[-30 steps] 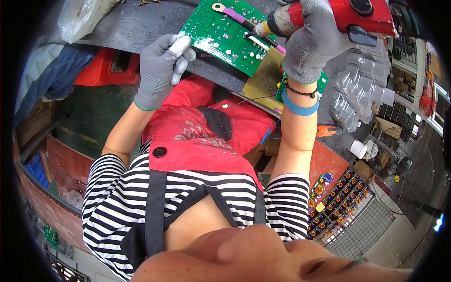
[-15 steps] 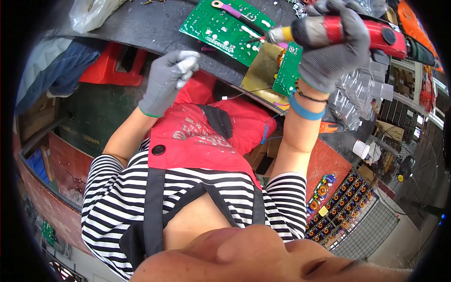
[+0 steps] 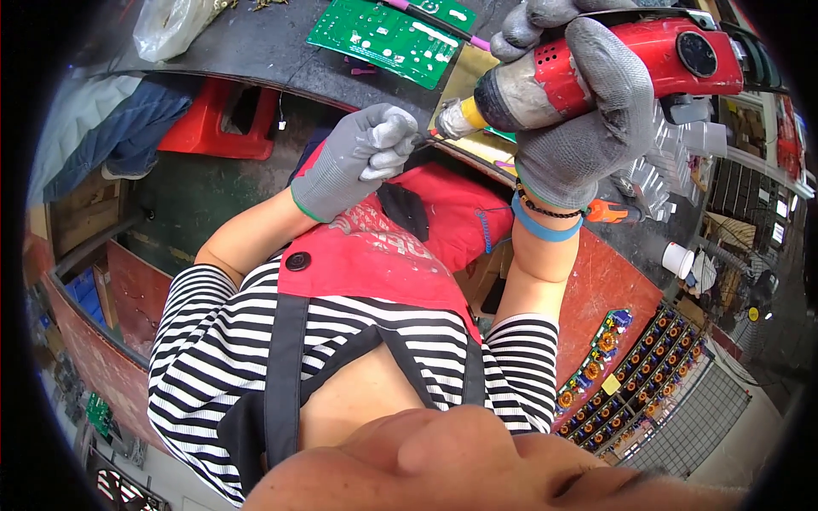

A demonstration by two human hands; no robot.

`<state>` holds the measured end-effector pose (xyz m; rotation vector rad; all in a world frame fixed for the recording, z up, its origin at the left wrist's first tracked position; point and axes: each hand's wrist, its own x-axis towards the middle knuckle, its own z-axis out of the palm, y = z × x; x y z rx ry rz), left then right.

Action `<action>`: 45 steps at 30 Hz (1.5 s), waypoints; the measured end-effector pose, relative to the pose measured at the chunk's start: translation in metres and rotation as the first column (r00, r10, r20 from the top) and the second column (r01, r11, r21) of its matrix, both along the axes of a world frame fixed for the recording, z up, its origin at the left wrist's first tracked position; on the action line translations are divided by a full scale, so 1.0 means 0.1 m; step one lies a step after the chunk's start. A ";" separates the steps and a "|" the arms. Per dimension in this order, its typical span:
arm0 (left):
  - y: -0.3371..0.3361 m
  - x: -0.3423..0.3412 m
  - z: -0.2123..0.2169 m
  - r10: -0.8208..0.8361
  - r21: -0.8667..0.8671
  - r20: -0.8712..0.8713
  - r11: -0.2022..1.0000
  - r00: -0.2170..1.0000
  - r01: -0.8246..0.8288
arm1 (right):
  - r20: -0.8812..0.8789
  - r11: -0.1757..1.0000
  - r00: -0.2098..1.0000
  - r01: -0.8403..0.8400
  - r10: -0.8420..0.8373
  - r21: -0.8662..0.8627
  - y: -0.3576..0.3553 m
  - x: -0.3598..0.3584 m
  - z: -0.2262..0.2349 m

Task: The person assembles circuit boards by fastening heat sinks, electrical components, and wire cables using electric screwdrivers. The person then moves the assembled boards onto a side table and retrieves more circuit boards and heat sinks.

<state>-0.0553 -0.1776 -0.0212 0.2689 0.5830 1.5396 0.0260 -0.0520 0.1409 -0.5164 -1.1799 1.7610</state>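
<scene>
My right hand (image 3: 588, 128), in a grey work glove, is wrapped round a red power screwdriver (image 3: 665, 58) with a grey and yellow nose. The driver points left, towards my left hand. My left hand (image 3: 358, 157), gloved too, is closed in a pinch right at the driver's bit (image 3: 433, 134); whatever lies between its fingertips is hidden. Behind the hands, a large green circuit board (image 3: 388, 38) lies on the dark workbench (image 3: 290, 55). A black cable with purple ends (image 3: 434, 23) rests across the board. Beside it a brass-coloured plate (image 3: 464, 75) is partly covered by the driver.
A clear plastic bag (image 3: 175, 30) lies at the far left of the bench. Clear plastic pieces (image 3: 652, 183) and an orange-handled tool (image 3: 609, 212) are on the right. Below stand a red stool (image 3: 183, 132) and a rack of copper coils (image 3: 635, 366). Another person's jeans (image 3: 128, 128) show at left.
My right hand has brought the driver down and left, nearer to me. My left hand has moved right to meet its bit. The view has shifted slightly.
</scene>
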 end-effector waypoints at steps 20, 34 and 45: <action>0.06 0.14 0.20 0.078 -0.126 0.167 0.990 0.983 -0.057 | -0.063 0.995 0.995 0.080 -0.083 -0.054 -0.08 -0.07 -0.06; 0.24 0.13 0.26 0.248 -0.188 0.206 0.959 0.947 -0.210 | 0.075 0.947 0.988 0.106 -0.134 0.302 0.17 -0.04 -0.29; -0.14 -0.30 -0.08 0.254 -0.183 -0.220 0.938 0.942 -0.295 | -0.011 0.936 0.976 0.211 -0.217 0.282 0.64 -0.74 -0.13</action>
